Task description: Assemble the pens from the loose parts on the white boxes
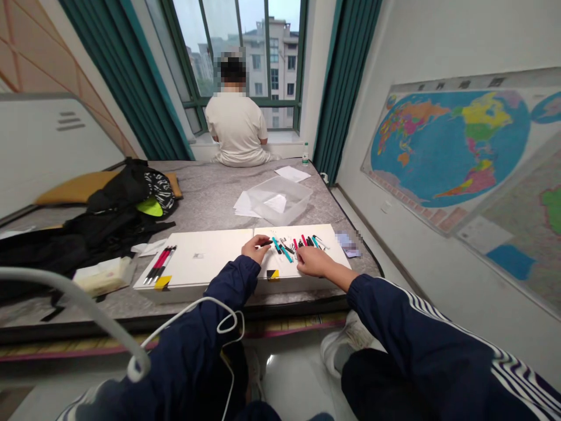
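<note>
Two bare hands work near the centre of the frame, a short way apart: the left hand pinches a dark pen piece that points right, and the right hand has its fingers curled down at the pieces' edge; whether it grips anything I cannot tell. Between and just beyond them lies a scatter of loose pen parts, too jumbled for a full count: at least three teal, at least two red, and several black and pale. The two nearest teal ones slant from upper left to lower right, their long axes nearly parallel. Left of centre, three or four red-and-black pens lie side by side, silver tips toward the lower left, other ends toward the upper right. All this rests on two white boxes set side by side, each with one yellow-and-black sticker on its front edge. The boxes stand on a bed with a grey marbled cover. Beyond them are one clear tub with papers near it, and one bottle. Black bags fill the left side. At top centre, one person in a pale shirt sits facing a window between two teal curtains; a world map hangs at right.
</note>
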`<state>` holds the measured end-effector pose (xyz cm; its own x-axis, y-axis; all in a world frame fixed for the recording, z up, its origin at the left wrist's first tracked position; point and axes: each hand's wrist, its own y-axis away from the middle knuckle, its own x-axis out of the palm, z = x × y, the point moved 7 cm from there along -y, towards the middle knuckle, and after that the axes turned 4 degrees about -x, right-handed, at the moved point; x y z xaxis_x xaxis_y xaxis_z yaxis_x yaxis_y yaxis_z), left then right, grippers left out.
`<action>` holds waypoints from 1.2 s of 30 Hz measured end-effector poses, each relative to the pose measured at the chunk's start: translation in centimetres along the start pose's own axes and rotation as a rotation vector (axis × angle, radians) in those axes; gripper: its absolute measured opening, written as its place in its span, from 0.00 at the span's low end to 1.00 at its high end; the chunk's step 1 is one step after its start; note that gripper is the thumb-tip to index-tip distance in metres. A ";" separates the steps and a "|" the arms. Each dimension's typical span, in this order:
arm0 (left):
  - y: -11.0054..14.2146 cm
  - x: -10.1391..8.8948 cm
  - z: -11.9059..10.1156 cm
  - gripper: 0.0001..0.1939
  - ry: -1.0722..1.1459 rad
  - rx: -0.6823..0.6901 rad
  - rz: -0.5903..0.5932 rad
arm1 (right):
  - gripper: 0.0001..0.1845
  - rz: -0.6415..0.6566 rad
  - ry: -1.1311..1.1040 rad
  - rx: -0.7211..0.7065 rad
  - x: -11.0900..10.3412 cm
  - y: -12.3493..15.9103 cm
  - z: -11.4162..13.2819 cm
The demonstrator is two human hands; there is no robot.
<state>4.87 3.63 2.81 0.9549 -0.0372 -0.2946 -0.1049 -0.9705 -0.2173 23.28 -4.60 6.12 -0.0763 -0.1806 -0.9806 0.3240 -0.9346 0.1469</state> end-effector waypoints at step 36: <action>0.9 -1.5 2.4 0.12 -0.223 0.031 -0.213 | 0.12 -0.029 -0.020 -0.061 0.2 -0.6 -0.2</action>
<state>2.64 3.41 0.81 0.8723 0.2226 -0.4352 0.0791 -0.9429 -0.3237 23.23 -4.06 5.77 -0.1048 -0.1605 -0.9815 0.3783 -0.9191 0.1099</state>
